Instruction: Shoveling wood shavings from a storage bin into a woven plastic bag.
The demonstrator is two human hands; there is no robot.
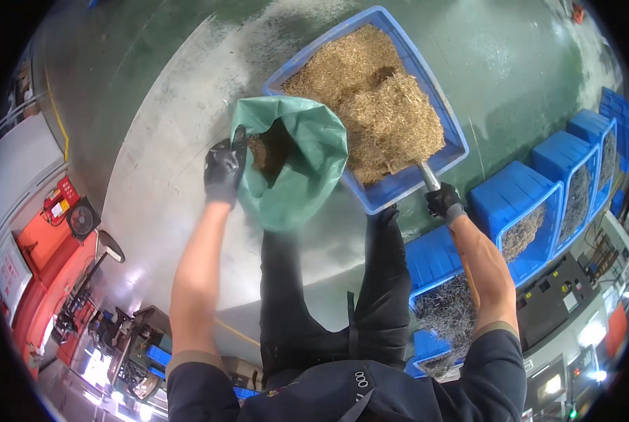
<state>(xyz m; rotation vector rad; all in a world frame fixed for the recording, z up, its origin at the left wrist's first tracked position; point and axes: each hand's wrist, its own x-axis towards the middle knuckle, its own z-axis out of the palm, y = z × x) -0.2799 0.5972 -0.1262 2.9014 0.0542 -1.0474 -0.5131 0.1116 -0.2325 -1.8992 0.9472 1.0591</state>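
Note:
My left hand (224, 169), in a dark glove, is closed on the left rim of a green sack (304, 190) and holds its mouth open. Some brown material lies inside the sack, partly in shadow. To the right of the sack is a blue bin (455, 144) filled with golden-brown metal shavings (349, 63). My right hand (444, 202), also gloved, is wrapped round the metal handle of a scoop (428, 176) at the bin's near right corner. The scoop's blade is hidden under a heap of shavings.
Several blue bins (515, 193) with grey or tan shavings line the right side. A red machine (47, 246) with a black fan (83, 219) stands at the left. Beneath is a green and grey worn floor (167, 133). My legs are just behind the sack and bin.

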